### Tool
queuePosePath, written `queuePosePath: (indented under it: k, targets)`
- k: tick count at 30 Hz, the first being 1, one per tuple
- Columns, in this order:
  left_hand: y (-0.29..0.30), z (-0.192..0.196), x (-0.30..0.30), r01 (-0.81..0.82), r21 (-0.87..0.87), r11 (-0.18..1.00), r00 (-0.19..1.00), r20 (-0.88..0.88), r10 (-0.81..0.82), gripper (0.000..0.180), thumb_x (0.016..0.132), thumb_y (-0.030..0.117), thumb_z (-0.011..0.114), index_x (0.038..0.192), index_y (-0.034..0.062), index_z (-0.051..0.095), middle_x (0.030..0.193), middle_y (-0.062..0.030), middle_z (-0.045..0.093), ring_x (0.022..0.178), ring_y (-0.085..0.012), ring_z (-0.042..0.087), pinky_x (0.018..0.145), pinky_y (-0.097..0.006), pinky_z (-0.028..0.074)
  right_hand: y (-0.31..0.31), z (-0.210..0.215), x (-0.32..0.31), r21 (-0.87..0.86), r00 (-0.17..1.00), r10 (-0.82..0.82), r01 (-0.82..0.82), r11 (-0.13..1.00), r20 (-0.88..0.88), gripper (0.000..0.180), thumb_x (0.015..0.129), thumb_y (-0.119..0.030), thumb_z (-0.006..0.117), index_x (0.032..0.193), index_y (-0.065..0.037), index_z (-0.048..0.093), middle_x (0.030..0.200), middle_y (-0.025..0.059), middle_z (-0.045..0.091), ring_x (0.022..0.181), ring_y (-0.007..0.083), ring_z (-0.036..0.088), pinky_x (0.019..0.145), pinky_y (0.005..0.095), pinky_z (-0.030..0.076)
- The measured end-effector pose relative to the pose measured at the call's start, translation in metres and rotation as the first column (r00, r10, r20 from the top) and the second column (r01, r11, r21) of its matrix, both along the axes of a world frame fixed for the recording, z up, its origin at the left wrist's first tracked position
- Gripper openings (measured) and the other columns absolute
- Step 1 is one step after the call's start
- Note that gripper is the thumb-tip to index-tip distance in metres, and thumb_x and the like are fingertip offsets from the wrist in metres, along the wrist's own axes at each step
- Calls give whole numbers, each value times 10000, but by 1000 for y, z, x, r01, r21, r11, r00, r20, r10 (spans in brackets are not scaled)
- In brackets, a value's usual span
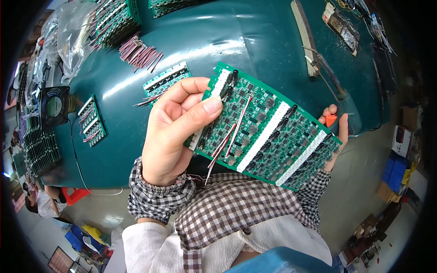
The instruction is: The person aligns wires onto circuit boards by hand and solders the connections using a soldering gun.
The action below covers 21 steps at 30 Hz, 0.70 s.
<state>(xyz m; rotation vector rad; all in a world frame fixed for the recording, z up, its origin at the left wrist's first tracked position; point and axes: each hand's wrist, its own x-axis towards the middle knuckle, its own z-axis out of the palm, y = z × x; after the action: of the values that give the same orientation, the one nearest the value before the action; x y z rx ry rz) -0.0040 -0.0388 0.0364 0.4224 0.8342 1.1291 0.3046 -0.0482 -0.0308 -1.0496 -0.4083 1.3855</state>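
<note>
My left hand [175,125] grips the left end of a green circuit board panel [268,132], thumb on top and fingers beneath. The panel is tilted above the table, with white strips, black components and rows of small chips. Thin red, black and white wires [223,143] lie across its left part, some hanging past the lower edge. At the panel's right end is my right hand [339,125], partly hidden behind it. Its fingers are bent around a small orange piece [331,120], whose kind I cannot make out. A soldering iron [330,75] lies just beyond that hand.
On the green table [255,41] lie a smaller board [168,82], a wire bundle [139,52], stacked boards [116,22] and another board [92,120]. A black fan [54,107] stands left. A long bar [304,36] and solder-stained block [341,28] lie far right. Another person [45,202] is at lower left.
</note>
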Motion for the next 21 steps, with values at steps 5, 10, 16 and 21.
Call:
queuePosePath:
  k: [5, 10, 16, 21]
  targets:
    - [6, -1, 2, 20, -53, 998, 1000, 13, -19, 252, 852, 32, 584, 1084, -24, 503, 985, -102, 638, 870, -126, 621, 787, -245, 500, -3, 1, -3, 26, 998, -5, 6, 1000, -64, 328, 902, -335, 524, 952, -11, 505, 846, 80, 571, 663, 143, 618, 501, 209, 511]
    - [13, -4, 6, 37, -88, 995, 999, 4, -37, 247, 856, 31, 579, 1085, -27, 506, 987, -107, 643, 874, -132, 625, 792, -251, 502, -7, 5, -6, 5, 997, -36, 36, 999, -63, 333, 896, -339, 531, 942, -10, 498, 844, 83, 554, 648, 146, 612, 541, 214, 520]
    - [17, -7, 5, 51, -110, 993, 999, 14, -50, 259, 854, 30, 580, 1095, -31, 506, 983, -107, 646, 869, -133, 627, 792, -254, 502, -9, 6, -12, 10, 990, -79, 81, 997, -113, 344, 898, -337, 526, 948, 2, 491, 858, 91, 532, 634, 151, 610, 545, 216, 523]
    - [18, -6, 5, 52, -109, 993, 999, 10, -51, 258, 855, 25, 576, 1096, -32, 505, 979, -111, 648, 871, -135, 629, 791, -256, 504, -12, 5, -11, 39, 992, -67, 72, 997, -106, 356, 902, -340, 517, 961, 10, 487, 865, 96, 527, 637, 154, 614, 539, 216, 523]
